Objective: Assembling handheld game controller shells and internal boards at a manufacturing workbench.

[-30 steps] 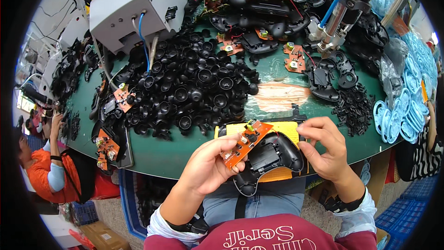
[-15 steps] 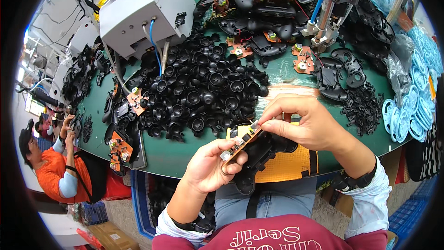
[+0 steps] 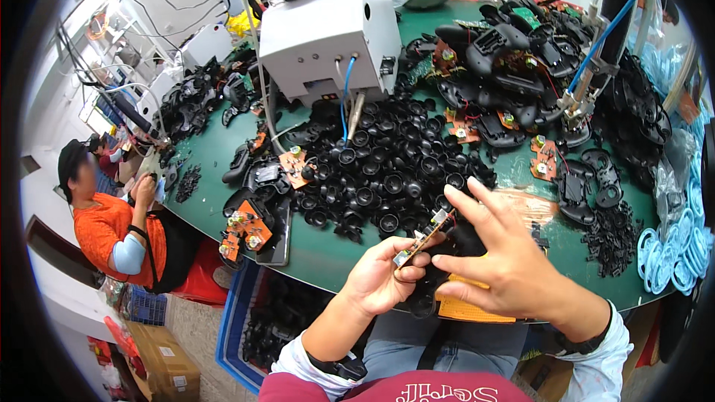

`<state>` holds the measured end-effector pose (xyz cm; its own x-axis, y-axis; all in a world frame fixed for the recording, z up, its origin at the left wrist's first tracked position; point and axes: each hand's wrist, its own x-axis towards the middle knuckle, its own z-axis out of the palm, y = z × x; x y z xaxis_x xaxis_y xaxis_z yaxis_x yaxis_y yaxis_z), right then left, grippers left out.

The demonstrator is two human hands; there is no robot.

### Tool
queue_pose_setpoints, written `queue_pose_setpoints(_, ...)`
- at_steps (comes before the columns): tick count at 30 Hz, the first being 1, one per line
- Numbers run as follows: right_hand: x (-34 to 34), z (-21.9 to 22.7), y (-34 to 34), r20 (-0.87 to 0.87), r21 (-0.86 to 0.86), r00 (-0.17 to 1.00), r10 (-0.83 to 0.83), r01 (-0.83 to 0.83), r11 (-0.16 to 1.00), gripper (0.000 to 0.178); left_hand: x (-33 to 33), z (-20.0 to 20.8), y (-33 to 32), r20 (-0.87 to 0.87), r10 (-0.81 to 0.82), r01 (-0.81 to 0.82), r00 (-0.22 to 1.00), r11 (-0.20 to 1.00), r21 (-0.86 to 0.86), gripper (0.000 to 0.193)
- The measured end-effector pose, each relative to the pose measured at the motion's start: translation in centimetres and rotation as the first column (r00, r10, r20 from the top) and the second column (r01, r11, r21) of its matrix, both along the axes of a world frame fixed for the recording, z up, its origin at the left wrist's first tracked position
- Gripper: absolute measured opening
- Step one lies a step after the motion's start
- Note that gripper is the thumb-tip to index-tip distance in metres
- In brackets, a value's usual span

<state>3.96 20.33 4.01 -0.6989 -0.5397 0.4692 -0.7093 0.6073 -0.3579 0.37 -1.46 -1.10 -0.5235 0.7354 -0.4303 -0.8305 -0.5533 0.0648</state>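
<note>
My left hand (image 3: 380, 277) pinches a narrow orange circuit board (image 3: 424, 243) by its lower end, tilted edge-on, with small parts along it. Just right of the board, my right hand (image 3: 500, 264) has its fingers spread and nothing in them. Below both hands lies a black game controller shell (image 3: 463, 244), mostly hidden by them. It rests over a yellow cloth (image 3: 473, 308) at the table's near edge. Ahead of my hands spreads a heap of black thumbstick caps (image 3: 391, 186).
A grey metal machine (image 3: 320, 45) with a blue hose stands behind the caps. Controller shells (image 3: 506, 52) pile at the back right. Small black parts (image 3: 612, 242) and light blue rings (image 3: 674, 257) lie right. Orange boards (image 3: 248, 229) sit left, near a person in orange (image 3: 115, 234).
My right hand has come off the board's upper end and its fingers have spread. My left hand keeps the board. The view has shifted, showing more of the table's far side.
</note>
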Motion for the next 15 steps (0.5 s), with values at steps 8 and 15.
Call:
queue_pose_setpoints(8, 1.2, 1.0, -1.4, -0.077, 0.126, 0.997, -0.029, 0.038, 0.991, 0.043, 0.7, -1.4, -0.9, -0.116, 0.000, 0.025, 0.993, 0.977, 0.210, 0.040)
queue_pose_setpoints(15, 2.6, 0.9, 0.2, 0.010, -0.090, 0.999, -0.032, 0.033, 0.995, 0.037, 1.5, 0.7, -1.7, -0.304, 0.127, -0.106, 0.944, 0.991, 0.087, 0.027)
